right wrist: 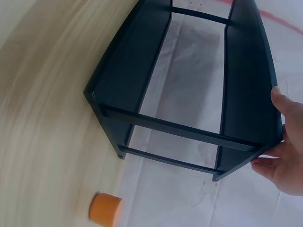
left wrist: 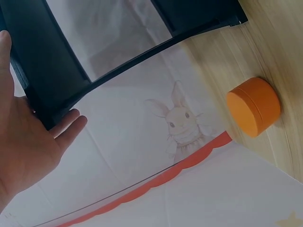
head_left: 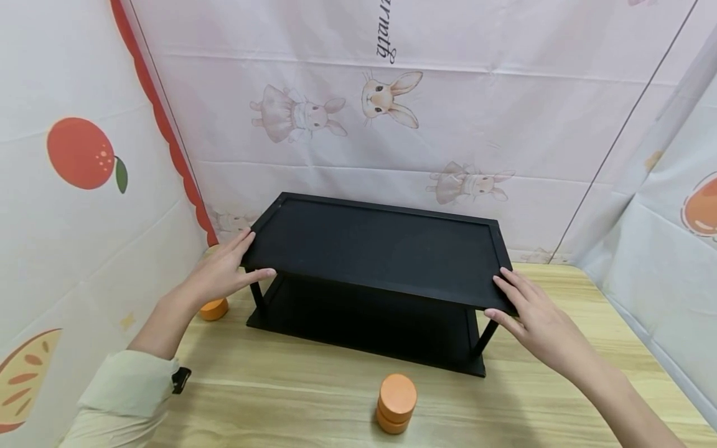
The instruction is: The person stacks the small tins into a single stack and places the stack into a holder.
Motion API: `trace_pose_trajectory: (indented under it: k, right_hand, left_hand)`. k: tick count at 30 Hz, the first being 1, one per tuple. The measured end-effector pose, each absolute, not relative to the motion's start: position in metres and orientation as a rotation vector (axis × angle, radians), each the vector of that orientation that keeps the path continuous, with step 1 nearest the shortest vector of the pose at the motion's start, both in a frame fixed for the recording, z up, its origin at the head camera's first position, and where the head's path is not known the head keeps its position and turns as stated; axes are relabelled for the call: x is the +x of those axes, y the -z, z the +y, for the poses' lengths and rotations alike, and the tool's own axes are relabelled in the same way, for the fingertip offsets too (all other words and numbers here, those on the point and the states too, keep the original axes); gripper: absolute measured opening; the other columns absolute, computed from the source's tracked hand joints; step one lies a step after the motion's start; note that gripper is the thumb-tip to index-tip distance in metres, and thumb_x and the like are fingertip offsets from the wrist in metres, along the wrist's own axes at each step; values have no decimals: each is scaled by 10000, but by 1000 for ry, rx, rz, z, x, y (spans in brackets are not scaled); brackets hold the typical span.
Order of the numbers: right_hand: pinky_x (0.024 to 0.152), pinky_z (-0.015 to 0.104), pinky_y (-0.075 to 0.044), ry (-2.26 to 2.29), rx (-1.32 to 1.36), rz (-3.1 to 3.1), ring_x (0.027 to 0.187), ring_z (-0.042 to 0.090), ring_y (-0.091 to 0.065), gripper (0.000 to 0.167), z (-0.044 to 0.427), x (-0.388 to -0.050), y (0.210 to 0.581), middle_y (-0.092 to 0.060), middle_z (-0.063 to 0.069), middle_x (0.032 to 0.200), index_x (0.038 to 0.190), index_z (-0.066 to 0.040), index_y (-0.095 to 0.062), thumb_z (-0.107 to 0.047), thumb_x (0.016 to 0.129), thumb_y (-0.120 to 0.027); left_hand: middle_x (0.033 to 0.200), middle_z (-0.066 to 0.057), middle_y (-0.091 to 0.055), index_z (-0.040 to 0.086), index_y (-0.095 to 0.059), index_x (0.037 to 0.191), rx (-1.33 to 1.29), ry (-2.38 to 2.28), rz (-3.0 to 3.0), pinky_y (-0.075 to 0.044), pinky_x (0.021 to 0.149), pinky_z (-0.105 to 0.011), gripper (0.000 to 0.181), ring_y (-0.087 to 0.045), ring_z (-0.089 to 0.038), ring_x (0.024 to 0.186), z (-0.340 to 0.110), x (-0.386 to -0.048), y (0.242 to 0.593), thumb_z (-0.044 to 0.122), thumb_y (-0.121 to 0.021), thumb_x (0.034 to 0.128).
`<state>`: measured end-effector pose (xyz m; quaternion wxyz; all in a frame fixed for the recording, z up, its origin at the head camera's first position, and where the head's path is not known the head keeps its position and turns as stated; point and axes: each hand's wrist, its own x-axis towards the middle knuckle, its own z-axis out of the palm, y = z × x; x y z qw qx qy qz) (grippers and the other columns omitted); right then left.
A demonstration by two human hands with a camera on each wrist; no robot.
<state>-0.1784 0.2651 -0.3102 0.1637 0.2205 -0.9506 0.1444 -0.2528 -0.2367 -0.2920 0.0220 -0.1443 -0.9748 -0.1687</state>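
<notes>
A black two-tier shelf rack stands on the wooden table, its two boards joined by short posts. My left hand holds the top board's front left corner, thumb along the front edge and fingers over the side. At the opposite front corner, my right hand grips the board, fingers on top and thumb at the front edge. In the right wrist view the rack's posts and open inside show. Some fingertips of both hands are hidden behind the board in the wrist views.
One orange cylinder stands in front of the rack and another lies beyond my left forearm. The right wrist view shows an orange cylinder beside the rack's right end. Printed cloth walls enclose the table.
</notes>
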Motion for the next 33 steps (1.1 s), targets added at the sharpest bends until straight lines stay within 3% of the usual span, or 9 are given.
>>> trace_pose_trajectory:
  k: [18, 33]
  right_hand:
    - [907, 600, -310, -420, 614, -2760, 1289, 399, -253, 630, 264, -179, 307, -310, 196, 1419, 1346, 39, -410, -396, 912, -549]
    - [948, 583, -277, -443, 623, -2790, 1316, 371, -213, 635, 268, -183, 307, -281, 200, 1436, 1361, 42, -384, -402, 927, -519]
  left_hand:
    - [1491, -220, -70, -64, -133, 1433, -457, 545, -3018, -143, 1031, -570, 966, -101, -401, 1335, -235, -253, 293, 556, -571, 835]
    - [1485, -240, -63, -85, -128, 1425, -460, 528, -3024, -133, 1039, -556, 1006, -75, -393, 1341, -232, -251, 294, 623, -519, 826]
